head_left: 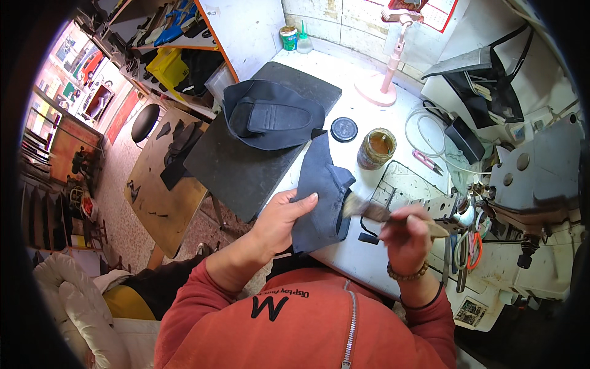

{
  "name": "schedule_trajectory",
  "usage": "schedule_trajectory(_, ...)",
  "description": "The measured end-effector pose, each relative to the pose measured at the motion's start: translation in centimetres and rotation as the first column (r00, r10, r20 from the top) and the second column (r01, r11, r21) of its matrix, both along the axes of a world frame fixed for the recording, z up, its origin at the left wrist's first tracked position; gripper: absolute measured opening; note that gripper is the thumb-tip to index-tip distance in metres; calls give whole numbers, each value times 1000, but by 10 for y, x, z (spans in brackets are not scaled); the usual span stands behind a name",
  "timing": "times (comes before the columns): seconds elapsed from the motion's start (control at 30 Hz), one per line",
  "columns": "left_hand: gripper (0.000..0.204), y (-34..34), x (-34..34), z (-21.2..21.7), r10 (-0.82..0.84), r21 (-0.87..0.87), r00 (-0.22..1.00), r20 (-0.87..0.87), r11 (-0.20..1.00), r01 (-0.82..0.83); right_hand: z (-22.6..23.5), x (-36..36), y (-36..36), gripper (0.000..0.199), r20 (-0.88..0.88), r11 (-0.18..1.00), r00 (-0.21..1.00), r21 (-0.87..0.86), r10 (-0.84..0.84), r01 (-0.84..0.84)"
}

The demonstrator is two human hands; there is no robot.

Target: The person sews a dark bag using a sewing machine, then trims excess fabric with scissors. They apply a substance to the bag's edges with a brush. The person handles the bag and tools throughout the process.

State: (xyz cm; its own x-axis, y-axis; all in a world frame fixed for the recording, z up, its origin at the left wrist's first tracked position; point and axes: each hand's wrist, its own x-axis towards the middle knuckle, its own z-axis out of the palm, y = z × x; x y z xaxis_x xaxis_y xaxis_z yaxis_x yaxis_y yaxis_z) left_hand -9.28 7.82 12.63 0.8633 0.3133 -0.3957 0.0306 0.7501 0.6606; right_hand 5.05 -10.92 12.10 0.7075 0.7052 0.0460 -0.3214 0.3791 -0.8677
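Observation:
My left hand [279, 221] grips the left edge of a dark blue-black leather piece [316, 212], thumb on top, and holds it up over the front of the white table. In my right hand [407, 237] is a flat brush [375, 211] with a wooden handle. Its pale bristles are at the right edge of the leather piece; whether they touch it I cannot tell. Behind the brush stands an open glass jar [376, 149] of brownish glue-like stuff, its round black lid [344, 129] lying beside it. Farther left, a stitched black leather piece [273, 115] rests on a black board [246, 178].
A sewing machine [538, 178] stands at the right, with scissors [473, 252] hanging near it. Small pink-handled snips [427, 161], a white cable and a pink stand [382, 89] are on the table [362, 270]. Leather scraps [184, 150] lie on a lower wooden table [160, 203] at left.

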Motion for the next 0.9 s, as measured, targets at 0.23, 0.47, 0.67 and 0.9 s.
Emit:
schedule_trajectory(0.23,29,18,-7,9,80,52,990,115,995,-86,4,29,22,26,300,946,897,115,-324,303)
schedule_trajectory(0.47,54,45,-15,29,19,137,975,222,989,-50,-24,71,70,19,359,909,858,-57,-368,414)
schedule_trajectory(0.67,45,34,-19,6,-5,-7,979,205,1000,6,-47,79,81,15,761,810,606,-193,-233,554)
schedule_trajectory(0.9,35,24,-15,-23,-57,-251,969,241,961,119,-41,81,77,13,494,887,818,-178,-295,427)
